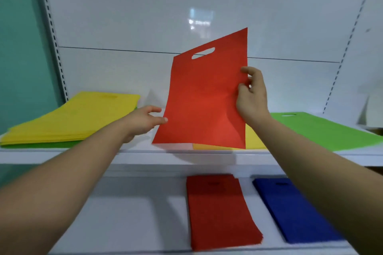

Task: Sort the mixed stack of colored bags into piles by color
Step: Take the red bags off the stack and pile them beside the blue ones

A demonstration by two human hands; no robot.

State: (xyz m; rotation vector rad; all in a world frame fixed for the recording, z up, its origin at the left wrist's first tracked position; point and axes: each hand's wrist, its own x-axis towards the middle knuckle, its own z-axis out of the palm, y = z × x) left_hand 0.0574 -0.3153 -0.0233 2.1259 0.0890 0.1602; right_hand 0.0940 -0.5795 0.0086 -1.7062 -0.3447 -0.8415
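I'm looking at white shelving, and the upper shelf [62, 155] carries the biggest things: a thick yellow stack [72, 118] at the left with green showing under it, and a green pile [323, 132] at the right. Between them the red bag [203, 97] hangs upright in the air above the shelf, cut-out handle at the top, partly hiding a yellow bag [253, 141] lying flat behind it. On the lower shelf [124, 213] sit a red pile [219, 211] and a blue pile [294, 211], side by side. The right hand [251, 97] pinches the bag's right edge between thumb and curled fingers; the left hand [143, 123] reaches in with fingers loosely extended, tips at the lower left edge (touching, I'd say, not gripping). I judge this as mid-transfer: the bag needs lowering and laying square on the red pile below. I can read no brand or label; a bright reflection on the back panel is too blurred.
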